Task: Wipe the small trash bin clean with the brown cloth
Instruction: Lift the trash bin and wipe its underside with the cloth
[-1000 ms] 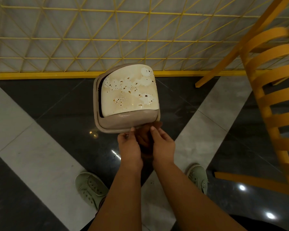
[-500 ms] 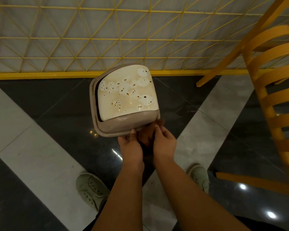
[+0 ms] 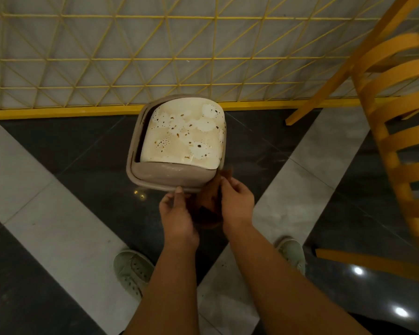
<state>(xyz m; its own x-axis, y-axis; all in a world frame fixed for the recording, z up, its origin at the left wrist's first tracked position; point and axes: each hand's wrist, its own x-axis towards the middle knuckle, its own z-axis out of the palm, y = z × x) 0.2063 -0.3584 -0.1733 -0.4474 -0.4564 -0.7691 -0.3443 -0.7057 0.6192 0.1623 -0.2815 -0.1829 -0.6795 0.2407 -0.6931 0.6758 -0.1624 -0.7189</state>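
Note:
The small trash bin (image 3: pixel 172 176) is taupe with a cream swing lid (image 3: pixel 183 137) spotted with brown and white stains. It is held up above the floor, tipped toward me. My left hand (image 3: pixel 177 213) grips the bin's near rim with its thumb on top. My right hand (image 3: pixel 237 201) pinches the brown cloth (image 3: pixel 209 204), which hangs between both hands and reaches up against the bin's near right corner. The cloth's lower part is in shadow.
A yellow wire grid fence (image 3: pixel 155 56) on a yellow base rail stands just behind the bin. A yellow slatted chair (image 3: pixel 394 131) fills the right side. My two pale green shoes (image 3: pixel 131 269) stand on the black and grey tiled floor below.
The bin has turned a little, its near right corner swinging toward my right hand. My right hand has shifted right and the cloth has moved up onto that corner.

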